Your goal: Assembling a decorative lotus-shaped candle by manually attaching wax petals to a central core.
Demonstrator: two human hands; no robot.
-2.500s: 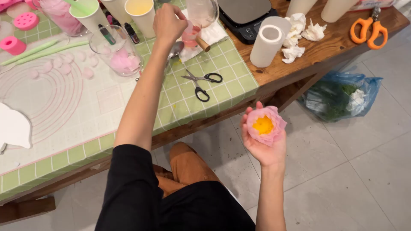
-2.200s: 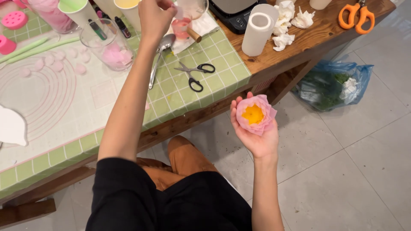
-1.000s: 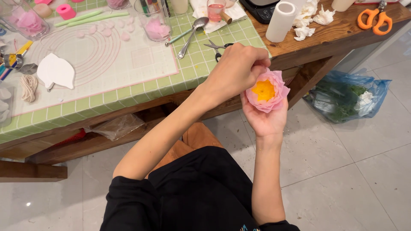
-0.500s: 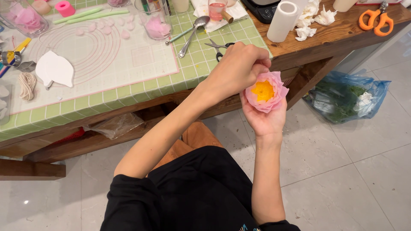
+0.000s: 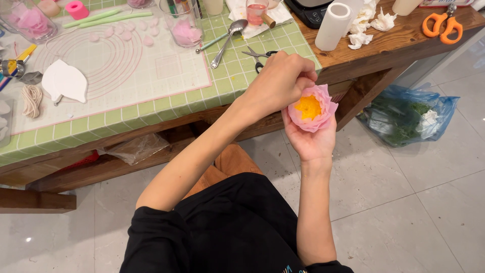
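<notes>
Right hand (image 5: 310, 139) cupped around soft pink flower (image 5: 310, 107) with yellow centre; left hand (image 5: 280, 81) pinching a ruffled outer petal, fingertips together.

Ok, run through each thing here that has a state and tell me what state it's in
pink flower: cupped in the right hand, open, yellow centre up
left hand: fingertips pinching a petal at the flower's upper edge
black scissors: lying on the green mat, blades closed
orange scissors: lying on the wooden top
spoon: lying bowl up
blue bag: on the floor, open
</notes>
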